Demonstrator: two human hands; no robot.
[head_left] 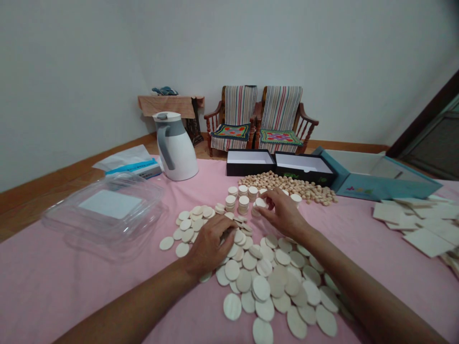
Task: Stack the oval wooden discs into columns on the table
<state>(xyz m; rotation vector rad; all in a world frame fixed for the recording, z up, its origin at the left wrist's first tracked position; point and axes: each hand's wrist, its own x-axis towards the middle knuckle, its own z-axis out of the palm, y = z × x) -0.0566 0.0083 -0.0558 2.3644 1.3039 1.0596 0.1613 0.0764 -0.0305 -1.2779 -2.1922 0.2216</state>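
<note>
Pale round wooden discs (261,288) lie in a loose heap on the pink cloth in the head view. My left hand (214,241) rests low over the heap, its fingers curled round a few tilted discs (244,225) at the fingertips; part of its grip is hidden. Beyond the heap, several short stacks of discs (243,204) stand in rows. My right hand (283,212) reaches to the front row, thumb and fingers closed about the top of a disc stack (259,203). Its fingers hide some of the stacks behind.
Small wooden pieces (287,184) are piled behind the stacks, before two black boxes (251,169). A blue box (380,184) and square wooden sheets (426,229) lie right. At left are a clear plastic container (107,210), a white jug (181,153) and a blue-white packet (132,167).
</note>
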